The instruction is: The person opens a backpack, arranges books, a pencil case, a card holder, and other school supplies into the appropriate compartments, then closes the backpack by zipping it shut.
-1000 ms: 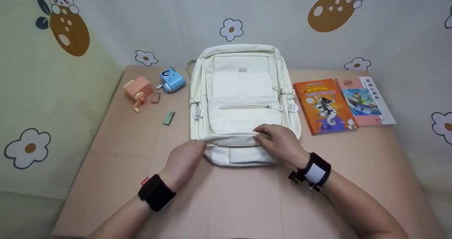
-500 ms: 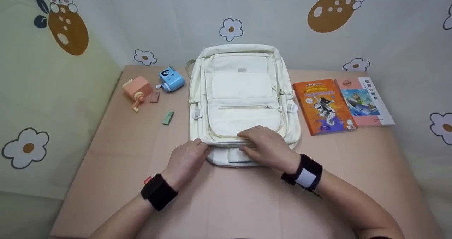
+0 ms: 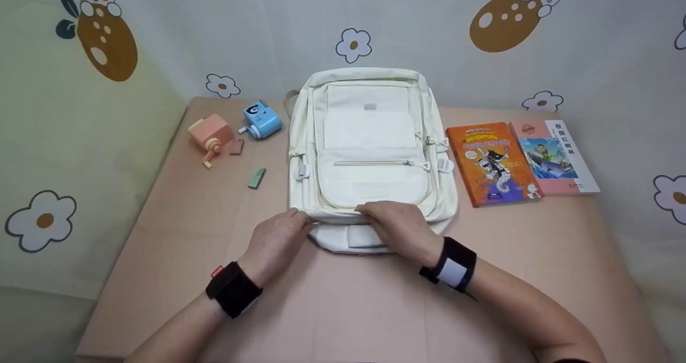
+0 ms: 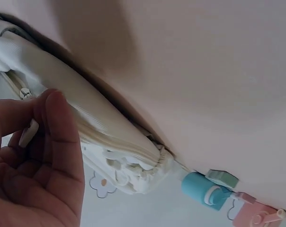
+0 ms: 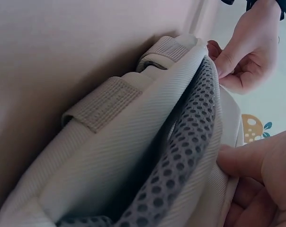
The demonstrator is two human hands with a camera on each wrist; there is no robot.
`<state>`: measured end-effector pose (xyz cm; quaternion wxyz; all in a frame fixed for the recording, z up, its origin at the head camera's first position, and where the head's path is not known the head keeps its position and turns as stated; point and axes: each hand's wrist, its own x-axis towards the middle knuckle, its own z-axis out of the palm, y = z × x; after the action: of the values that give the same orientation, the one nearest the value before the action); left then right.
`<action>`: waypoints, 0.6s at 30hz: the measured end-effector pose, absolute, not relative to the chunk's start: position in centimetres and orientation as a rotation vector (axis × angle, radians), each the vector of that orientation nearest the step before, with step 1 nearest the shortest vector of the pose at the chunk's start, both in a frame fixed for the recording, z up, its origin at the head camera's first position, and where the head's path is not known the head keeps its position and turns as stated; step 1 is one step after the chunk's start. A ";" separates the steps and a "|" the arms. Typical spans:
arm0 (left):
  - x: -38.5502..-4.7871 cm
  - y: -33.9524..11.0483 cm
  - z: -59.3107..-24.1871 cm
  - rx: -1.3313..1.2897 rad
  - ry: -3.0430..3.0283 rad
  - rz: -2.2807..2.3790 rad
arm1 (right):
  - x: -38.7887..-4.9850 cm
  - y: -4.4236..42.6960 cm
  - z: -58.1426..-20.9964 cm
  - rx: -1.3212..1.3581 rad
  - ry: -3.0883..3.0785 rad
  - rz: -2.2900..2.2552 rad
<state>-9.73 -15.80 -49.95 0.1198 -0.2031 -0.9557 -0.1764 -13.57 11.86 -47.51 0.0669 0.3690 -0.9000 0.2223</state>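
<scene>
A cream backpack [image 3: 370, 132] lies on the table with its front pockets facing up. At its near left corner my left hand [image 3: 276, 242] pinches a zipper pull [image 4: 28, 133]; the metal slider [image 4: 24, 93] shows just beyond the fingertips. My right hand [image 3: 399, 226] grips the upper edge of the bag's near end, thumb on one side and fingers curled on the other. Beside that edge the bag gapes, and grey mesh lining [image 5: 181, 146] shows inside. Deeper in, the opening is dark and its contents are hidden.
Left of the backpack are a pink pencil sharpener [image 3: 211, 132], a blue pencil sharpener [image 3: 261, 119], a pink eraser [image 3: 236, 147] and a green eraser [image 3: 256, 178]. An orange book [image 3: 496, 164] overlaps a pink-and-white book [image 3: 557, 156] on the right. A patterned curtain [image 3: 300, 25] hangs behind.
My right hand has slid left along the bag's near edge and slightly toward me. That edge has folded down over the zipper line. The left hand stays at the near left corner.
</scene>
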 end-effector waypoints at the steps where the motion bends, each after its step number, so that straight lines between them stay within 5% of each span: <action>1: -9.8 -16.1 -49.9 -0.576 -2.798 -0.531 | -13.6 11.9 -47.5 1.108 -2.714 0.677; 18: -10.4 -20.3 -49.3 -0.393 -2.880 -0.655 | -13.6 11.8 -47.4 1.106 -2.713 0.682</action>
<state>-10.40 -20.31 -49.27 0.0810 -0.1314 -0.9634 -0.2192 -13.58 11.79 -47.36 0.0665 0.3669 -0.8999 0.2261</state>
